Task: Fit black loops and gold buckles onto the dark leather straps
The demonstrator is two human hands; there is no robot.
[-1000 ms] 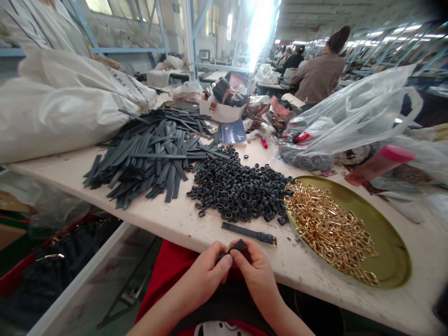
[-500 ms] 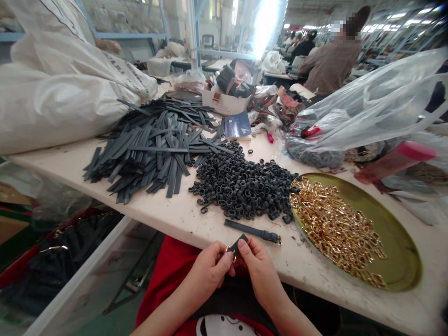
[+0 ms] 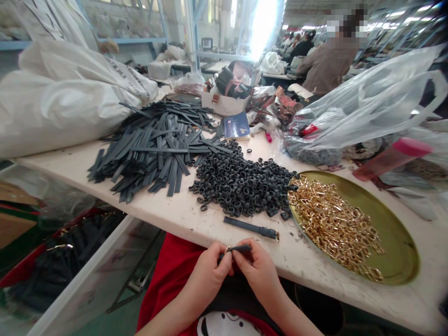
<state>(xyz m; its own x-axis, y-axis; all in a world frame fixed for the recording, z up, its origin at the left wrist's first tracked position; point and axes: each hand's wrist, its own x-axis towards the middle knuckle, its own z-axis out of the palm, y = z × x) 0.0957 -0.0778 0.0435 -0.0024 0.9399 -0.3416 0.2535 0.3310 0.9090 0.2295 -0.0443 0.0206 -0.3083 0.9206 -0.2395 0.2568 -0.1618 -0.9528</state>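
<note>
Strap [image 3: 242,248] turned nearly edge-on, its face having shown half a second ago, buckle [image 3: 228,249] now mostly hidden, left hand [image 3: 213,267] pinching the buckle end, right hand [image 3: 258,265] the strap, by the table's [image 3: 182,219] near edge, work seemingly centred on the buckle.

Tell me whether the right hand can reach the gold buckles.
Probably yes: the buckles lie in an open dish with only tabletop between, though the right hand holds a dark strap.

The head-worn camera faces forward and down, close above left hand [image 3: 210,268], right hand [image 3: 258,266] and worktable [image 3: 175,212], the background [image 3: 217,28] seemingly glare-blurred.
</note>
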